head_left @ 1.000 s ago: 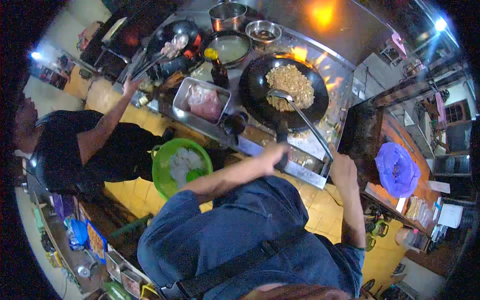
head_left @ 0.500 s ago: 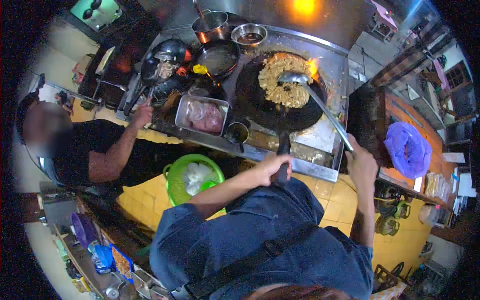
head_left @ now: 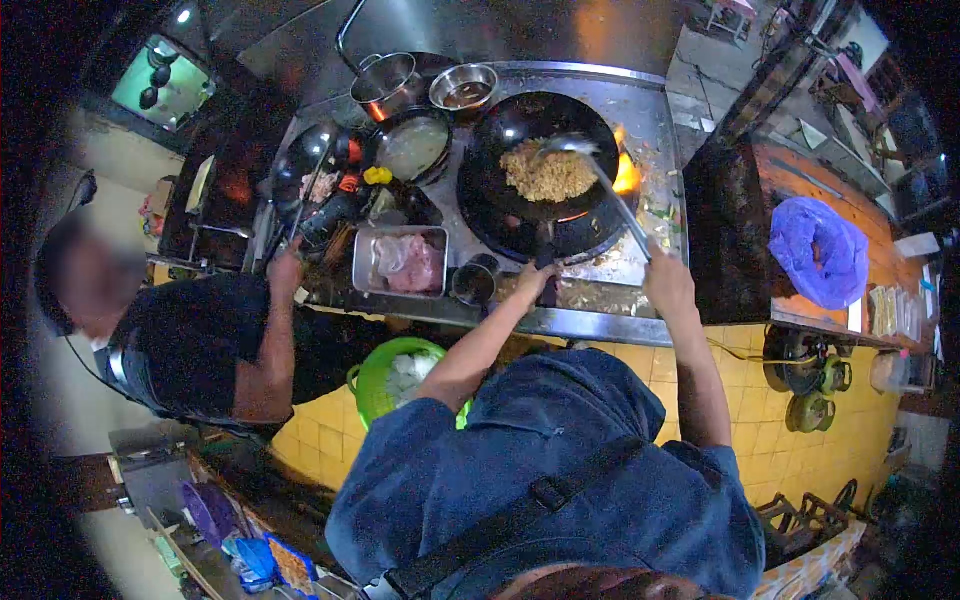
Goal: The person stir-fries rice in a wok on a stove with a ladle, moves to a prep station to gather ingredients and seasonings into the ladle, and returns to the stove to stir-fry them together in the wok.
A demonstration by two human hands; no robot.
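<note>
My left hand [head_left: 536,284] is closed around the handle of a black wok [head_left: 590,118], which is tilted and pushed toward the back of the stove. In the wok lies a heap of brown, fried-rice-like food [head_left: 540,180]. My right hand [head_left: 670,285] grips the long handle of a metal ladle [head_left: 622,208]; its bowl, blurred by motion, is at the food's upper edge. Orange flame [head_left: 627,174] rises at the wok's right side.
At the left, a co-worker's hand [head_left: 285,268] holds a utensil in another wok [head_left: 302,152]. A metal tray of bagged meat [head_left: 402,232], a dark cup [head_left: 475,284], a pot [head_left: 388,85] and a steel bowl [head_left: 463,92] stand on the stove. A green basket [head_left: 375,385] sits below.
My left hand has moved forward with the wok, which now tilts off its earlier position. The food has bunched into a smaller heap. The ladle has swung with it, and the view has shifted.
</note>
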